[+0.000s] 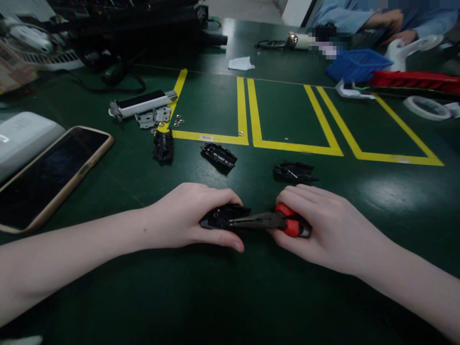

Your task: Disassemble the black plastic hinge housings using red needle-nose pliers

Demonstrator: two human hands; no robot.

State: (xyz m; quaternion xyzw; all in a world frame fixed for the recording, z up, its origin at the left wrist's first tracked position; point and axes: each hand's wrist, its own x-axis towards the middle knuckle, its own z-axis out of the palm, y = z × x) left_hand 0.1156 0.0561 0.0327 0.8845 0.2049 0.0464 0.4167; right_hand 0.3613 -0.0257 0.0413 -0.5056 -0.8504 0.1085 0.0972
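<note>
My left hand (196, 215) is closed around a small black plastic part (223, 215), pinning it on the green table. My right hand (316, 225) grips the red handles of a pair of pliers (273, 221). The dark jaws of the pliers reach left into the black part. Both hands rest low on the table near its front edge, close together.
Three more black plastic parts (219, 155) (293, 172) (163, 145) lie beyond my hands. A phone (50, 175) lies at left, and a metal hinge piece (143, 108) with washers behind. Yellow tape lines (251, 110) mark the table. Another person's arms (381, 21) and a blue bin (355, 64) are at far right.
</note>
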